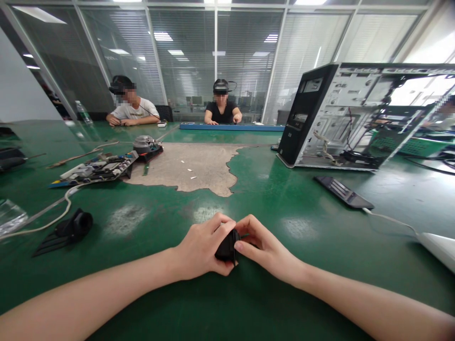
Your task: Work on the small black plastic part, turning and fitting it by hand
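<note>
Low over the green tabletop, my left hand (201, 248) is closed around a small black box-like part (224, 248), thumb below and fingers over the top. From the other side, the bent fingers and thumb of my right hand (268, 246) close on the part's thin right edge. Fingers cover much of the part, so its exact kind does not show. Left of my hands lies a black plastic piece (73, 225) with a round opening and a flat slotted foot.
A circuit board (95, 170) and a heatsink with fan (147, 146) lie left on the table (263, 203), beside a bare worn patch (209, 161). An open computer case (320, 118) stands right, behind a black panel (343, 192) and white cabled device (439, 246). Two people sit opposite.
</note>
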Demonstrator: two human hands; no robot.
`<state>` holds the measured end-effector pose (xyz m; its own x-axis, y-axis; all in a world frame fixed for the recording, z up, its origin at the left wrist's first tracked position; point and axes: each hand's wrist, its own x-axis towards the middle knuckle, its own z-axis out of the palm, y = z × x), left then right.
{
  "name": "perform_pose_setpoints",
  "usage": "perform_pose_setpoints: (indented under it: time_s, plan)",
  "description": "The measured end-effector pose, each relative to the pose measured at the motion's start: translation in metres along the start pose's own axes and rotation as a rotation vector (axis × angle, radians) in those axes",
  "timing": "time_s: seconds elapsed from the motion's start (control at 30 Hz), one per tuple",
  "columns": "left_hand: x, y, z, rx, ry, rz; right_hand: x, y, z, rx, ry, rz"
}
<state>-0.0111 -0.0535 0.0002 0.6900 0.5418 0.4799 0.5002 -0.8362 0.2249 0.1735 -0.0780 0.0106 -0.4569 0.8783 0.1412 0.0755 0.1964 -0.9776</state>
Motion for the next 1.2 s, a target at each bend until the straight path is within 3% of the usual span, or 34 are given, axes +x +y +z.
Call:
perform_pose_setpoints:
  time_s: [0.1, 0.3, 0.43, 0.6, 0.9, 1.03, 1.2]
  plan:
    - [0.000, -0.001, 0.000, 0.003, -0.004, 0.008, -0.001, -0.002, 0.000, -0.001, -0.050, 0.018]
    - [0.000, 0.000, 0.000, -0.008, -0.002, 0.004, -0.003, -0.001, -0.001, -0.028, -0.045, -0.121]
    - [0.001, 0.001, 0.000, -0.016, -0.003, -0.006, 0.000, 0.003, -0.001, 0.077, -0.034, -0.058]
    - [-0.004, 0.003, -0.001, -0.008, 0.002, -0.007, 0.000, 0.000, 0.001, -0.001, -0.064, -0.003]
    - [-0.015, 0.010, -0.011, 0.028, -0.074, -0.027, -0.009, -0.002, 0.007, -0.060, -0.117, -0.138]
    - [-0.015, 0.008, -0.007, 0.024, -0.005, -0.031, -0.006, -0.001, 0.008, 0.020, -0.106, -0.101]
    - [-0.015, 0.005, -0.005, -0.001, -0.023, -0.045, -0.006, -0.006, 0.010, -0.048, -0.116, -0.019]
